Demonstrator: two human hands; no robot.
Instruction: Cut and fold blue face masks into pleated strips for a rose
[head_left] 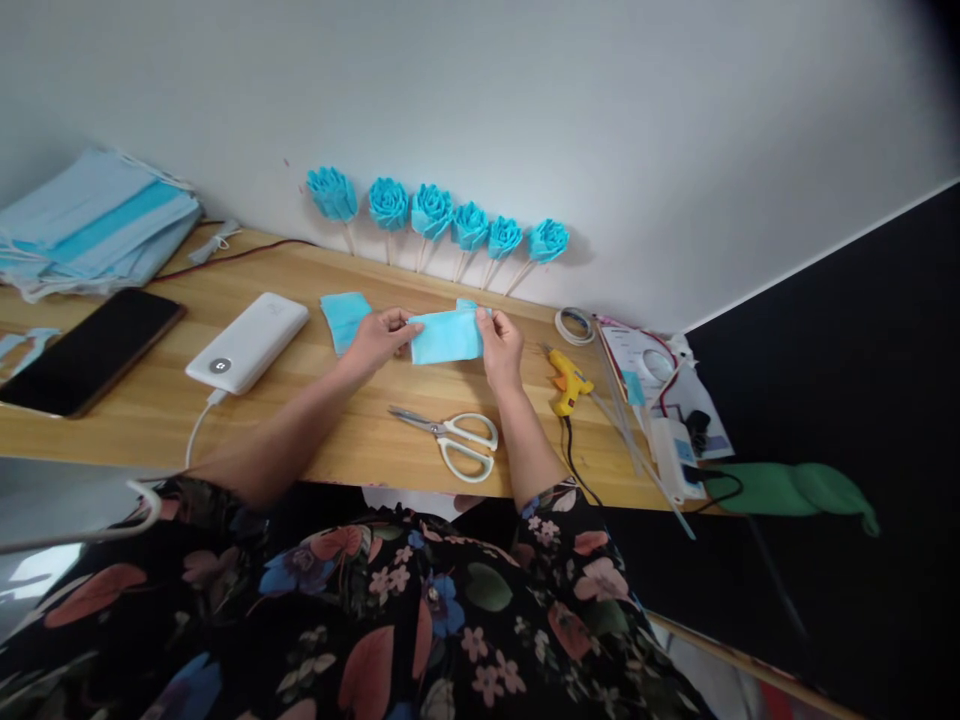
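- Pinching opposite ends of a blue sheet point(446, 340): left hand point(373, 342), right hand point(502, 350).
- Scissors point(439, 429) lie at its six o'clock.
- Blue flowers point(432, 210) (six, I count) at twelve.

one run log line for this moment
left hand: holds blue sheet, left end | right hand: holds right end | scissors: on table | glue gun: on table

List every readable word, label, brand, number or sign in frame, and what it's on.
No text is legible.
Power bank: pale mark in a dark round spot, too small to make out; faint print near the far end, too blurred.
Glue gun: small marks on its body, unreadable.
Papers: print, too small to read.
Phone: dark screen, no text visible.
Blue sheet: no text visible.
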